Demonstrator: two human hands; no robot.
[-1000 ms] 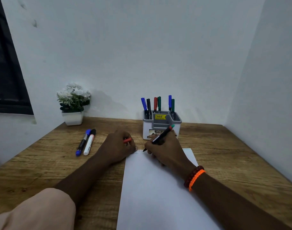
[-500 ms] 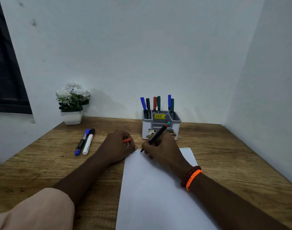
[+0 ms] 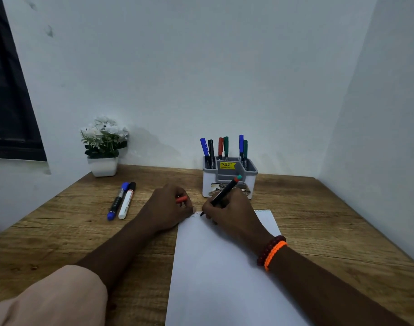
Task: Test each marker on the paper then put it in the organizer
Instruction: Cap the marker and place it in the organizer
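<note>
Head view: white walls meeting in a corner behind a wooden counter (image 3: 318, 222), dark window frame (image 3: 11, 90) at far left. Sheet of white paper (image 3: 215, 267) flat on the counter, running from the near edge up toward the organizer (image 3: 229, 177), faint marks along its top edge. Right hand (image 3: 232, 212) resting on the top part of the paper, fingers curled round a black marker (image 3: 222, 195) with a teal end, tilted so the teal end points up and to the right in front of the organizer, tip down at the paper's top left corner. Left hand (image 3: 170, 208) just beside the paper's left edge, resting on the counter, fingers curled round an orange-red cap (image 3: 182, 199) that pokes out on the right side. Both grips closed, one on the marker, one on the cap. Organizer grey and white, standing near the back wall, yellow price sticker (image 3: 227, 165) inside; six markers upright in its rear pockets: blue and black at left, red and green in the middle, blue and green at right. Two more markers lying side by side on the counter to the left of the hands: blue-capped marker (image 3: 118, 200) and white-bodied marker (image 3: 127, 200) with a black cap, touching or nearly so. Small white pot of white flowers (image 3: 103, 144) at the back left corner. Red bead and orange bracelets (image 3: 271, 251) on the right wrist; pale sleeve (image 3: 48, 300) at lower left.
</note>
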